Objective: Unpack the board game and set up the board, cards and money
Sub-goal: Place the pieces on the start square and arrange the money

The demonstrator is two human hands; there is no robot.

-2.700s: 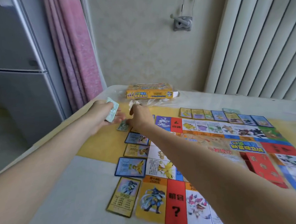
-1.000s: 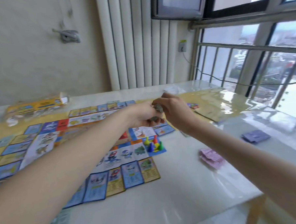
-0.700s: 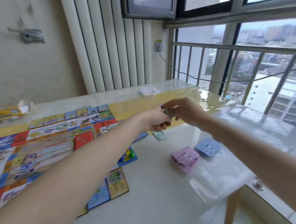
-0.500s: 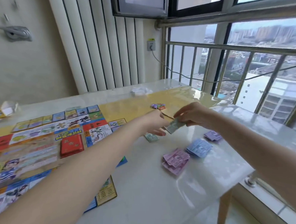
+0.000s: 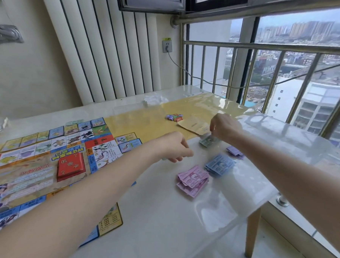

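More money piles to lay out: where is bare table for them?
Free: the white table near you, below the pink notes, and the corner right of the purple notes. Crowded: between the board, blue notes and green notes.

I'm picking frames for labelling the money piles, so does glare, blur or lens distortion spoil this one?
Head view: daylight from the window puts bright glare on the glossy table near the railing; the pink notes and blue notes stay readable; the left hand looks slightly motion-blurred; the wide lens bends the window frame and stretches the forearms at the edges.
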